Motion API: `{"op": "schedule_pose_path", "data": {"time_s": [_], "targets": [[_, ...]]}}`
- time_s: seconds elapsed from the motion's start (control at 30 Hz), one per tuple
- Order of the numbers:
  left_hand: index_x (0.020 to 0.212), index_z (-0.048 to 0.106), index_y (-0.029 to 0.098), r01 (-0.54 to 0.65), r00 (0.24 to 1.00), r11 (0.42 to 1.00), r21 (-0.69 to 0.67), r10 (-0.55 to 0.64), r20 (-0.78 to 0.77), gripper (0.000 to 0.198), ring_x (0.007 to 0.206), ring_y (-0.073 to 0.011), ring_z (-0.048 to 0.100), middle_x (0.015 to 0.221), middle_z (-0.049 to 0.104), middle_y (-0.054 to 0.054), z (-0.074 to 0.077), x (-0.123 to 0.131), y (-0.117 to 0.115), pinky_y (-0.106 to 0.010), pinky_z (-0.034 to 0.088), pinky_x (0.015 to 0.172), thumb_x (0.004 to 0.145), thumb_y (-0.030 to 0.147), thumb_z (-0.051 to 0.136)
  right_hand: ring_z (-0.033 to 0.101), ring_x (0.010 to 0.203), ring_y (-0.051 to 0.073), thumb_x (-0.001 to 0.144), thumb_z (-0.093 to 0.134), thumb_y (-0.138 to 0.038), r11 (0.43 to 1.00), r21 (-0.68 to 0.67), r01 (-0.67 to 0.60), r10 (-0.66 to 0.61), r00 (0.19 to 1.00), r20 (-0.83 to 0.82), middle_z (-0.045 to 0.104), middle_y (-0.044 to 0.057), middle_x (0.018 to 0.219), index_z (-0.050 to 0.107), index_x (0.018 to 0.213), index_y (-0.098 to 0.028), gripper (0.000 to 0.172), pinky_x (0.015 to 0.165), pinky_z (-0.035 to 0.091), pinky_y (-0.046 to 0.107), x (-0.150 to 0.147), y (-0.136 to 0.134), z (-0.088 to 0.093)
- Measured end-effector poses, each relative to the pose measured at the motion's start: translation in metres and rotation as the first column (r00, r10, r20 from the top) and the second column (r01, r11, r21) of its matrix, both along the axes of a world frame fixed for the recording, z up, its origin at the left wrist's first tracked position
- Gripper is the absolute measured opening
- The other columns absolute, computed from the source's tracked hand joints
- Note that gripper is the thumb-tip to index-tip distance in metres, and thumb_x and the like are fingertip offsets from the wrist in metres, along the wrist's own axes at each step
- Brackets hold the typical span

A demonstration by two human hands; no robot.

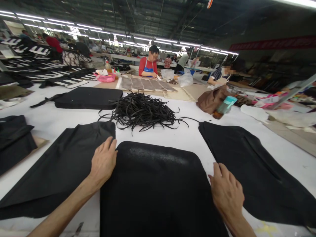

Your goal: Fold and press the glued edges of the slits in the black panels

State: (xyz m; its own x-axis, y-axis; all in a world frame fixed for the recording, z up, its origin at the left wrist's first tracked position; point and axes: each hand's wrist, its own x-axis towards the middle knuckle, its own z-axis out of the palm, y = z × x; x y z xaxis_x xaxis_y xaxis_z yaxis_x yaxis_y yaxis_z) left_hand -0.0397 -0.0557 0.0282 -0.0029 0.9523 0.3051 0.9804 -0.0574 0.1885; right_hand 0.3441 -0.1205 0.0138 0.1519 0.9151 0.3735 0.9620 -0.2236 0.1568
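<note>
A black fabric panel with rounded corners (158, 187) lies flat on the white table right in front of me. My left hand (103, 161) rests at its upper left edge, fingers together and curled over the edge. At the panel's right edge lies my right hand (225, 191), fingers bent down onto the cloth. Neither hand lifts the panel. A larger black fabric piece (61, 164) lies under and left of my left hand. Another black piece (249, 168) is spread to the right.
A tangle of black straps (143, 112) sits beyond the panel, with a stack of black panels (86, 98) behind it to the left. A brown bag and a teal-capped bottle (223, 108) stand at right. Other people work at far tables.
</note>
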Motion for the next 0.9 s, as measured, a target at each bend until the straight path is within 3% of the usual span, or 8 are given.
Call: {"op": "schedule_pose_path", "data": {"time_s": [0.07, 0.1, 0.2, 0.27, 0.4, 0.53, 0.73, 0.9], "targets": [[0.116, 0.056, 0.017, 0.268, 0.958, 0.962, -0.059, -0.260, 0.123, 0.035, 0.118, -0.0282, 0.045, 0.128, 0.049, -0.013, 0.004, 0.016, -0.010, -0.041, 0.032, 0.101, 0.086, 0.026, 0.040, 0.044, 0.117, 0.030, 0.090, 0.036, -0.024, 0.975, 0.006, -0.224, 0.224, 0.975, 0.008, 0.048, 0.016, 0.130, 0.049, 0.120, -0.014, 0.034, 0.092, 0.035, 0.044, -0.019, -0.007, 0.004], [0.115, 0.057, 0.021, 0.427, 0.892, 0.899, -0.099, -0.401, 0.210, 0.033, 0.119, -0.0257, 0.045, 0.127, 0.052, -0.010, 0.003, 0.025, -0.015, -0.038, 0.032, 0.103, 0.086, 0.029, 0.043, 0.043, 0.119, 0.028, 0.089, 0.040, -0.024, 0.934, -0.029, -0.357, 0.356, 0.934, -0.022, 0.048, 0.013, 0.130, 0.051, 0.119, -0.015, 0.034, 0.096, 0.033, 0.042, -0.031, -0.011, 0.004], [0.127, 0.045, 0.027, 0.698, 0.712, 0.673, -0.244, -0.616, 0.337, 0.052, 0.128, -0.0250, 0.034, 0.137, 0.041, -0.007, -0.006, 0.045, -0.033, -0.040, 0.025, 0.108, 0.080, 0.048, 0.053, 0.043, 0.120, 0.022, 0.086, 0.049, -0.028, 0.721, -0.186, -0.667, 0.646, 0.745, -0.164, 0.048, 0.006, 0.133, 0.048, 0.125, -0.021, 0.040, 0.099, 0.032, 0.038, -0.060, -0.022, -0.005], [0.135, 0.031, 0.026, 0.698, 0.713, 0.612, -0.371, -0.640, 0.285, 0.075, 0.134, -0.0279, 0.019, 0.145, 0.023, -0.009, -0.013, 0.046, -0.045, -0.048, 0.015, 0.111, 0.073, 0.060, 0.055, 0.042, 0.121, 0.024, 0.083, 0.053, -0.038, 0.615, -0.244, -0.750, 0.720, 0.660, -0.213, 0.044, 0.005, 0.136, 0.042, 0.131, -0.022, 0.052, 0.099, 0.031, 0.041, -0.067, -0.030, -0.016], [0.140, 0.013, 0.028, 0.666, 0.710, 0.550, -0.504, -0.675, 0.200, 0.089, 0.136, -0.0291, 0.005, 0.148, 0.004, -0.010, -0.021, 0.029, -0.074, -0.055, 0.006, 0.110, 0.070, 0.073, 0.043, 0.042, 0.120, 0.028, 0.079, 0.045, -0.061, 0.536, -0.194, -0.822, 0.825, 0.559, -0.087, 0.042, 0.009, 0.137, 0.033, 0.136, -0.016, 0.074, 0.096, 0.032, 0.045, -0.060, -0.050, -0.036], [0.141, 0.005, 0.027, 0.672, 0.672, 0.496, -0.550, -0.721, 0.171, 0.094, 0.135, -0.0333, 0.003, 0.147, 0.001, -0.013, -0.029, 0.022, -0.103, -0.061, 0.007, 0.107, 0.070, 0.067, 0.052, 0.049, 0.110, 0.024, 0.088, 0.040, -0.039, 0.501, -0.037, -0.864, 0.848, 0.482, 0.222, 0.057, 0.003, 0.124, 0.049, 0.125, -0.020, 0.044, 0.093, 0.033, 0.040, -0.056, -0.069, -0.050], [0.140, 0.008, 0.033, 0.586, 0.717, 0.581, -0.565, -0.697, 0.027, 0.108, 0.134, -0.0378, 0.009, 0.148, 0.007, -0.011, -0.050, 0.022, -0.131, -0.069, 0.010, 0.102, 0.057, 0.034, 0.078, 0.047, 0.112, 0.027, 0.081, 0.040, -0.019, 0.520, 0.008, -0.854, 0.804, 0.493, 0.332, 0.060, 0.002, 0.119, 0.058, 0.115, -0.025, 0.039, 0.097, 0.027, 0.046, -0.060, -0.081, -0.050], [0.138, 0.017, 0.038, 0.465, 0.770, 0.801, -0.378, -0.576, -0.274, 0.089, 0.132, -0.0392, 0.018, 0.147, 0.021, -0.007, -0.078, -0.009, -0.146, -0.069, 0.013, 0.100, 0.067, 0.016, 0.067, 0.054, 0.102, 0.028, 0.078, 0.042, -0.018, 0.553, 0.045, -0.832, 0.770, 0.530, 0.355, 0.065, 0.002, 0.109, 0.062, 0.108, -0.027, 0.037, 0.092, 0.030, 0.048, -0.059, -0.085, -0.048]]}}
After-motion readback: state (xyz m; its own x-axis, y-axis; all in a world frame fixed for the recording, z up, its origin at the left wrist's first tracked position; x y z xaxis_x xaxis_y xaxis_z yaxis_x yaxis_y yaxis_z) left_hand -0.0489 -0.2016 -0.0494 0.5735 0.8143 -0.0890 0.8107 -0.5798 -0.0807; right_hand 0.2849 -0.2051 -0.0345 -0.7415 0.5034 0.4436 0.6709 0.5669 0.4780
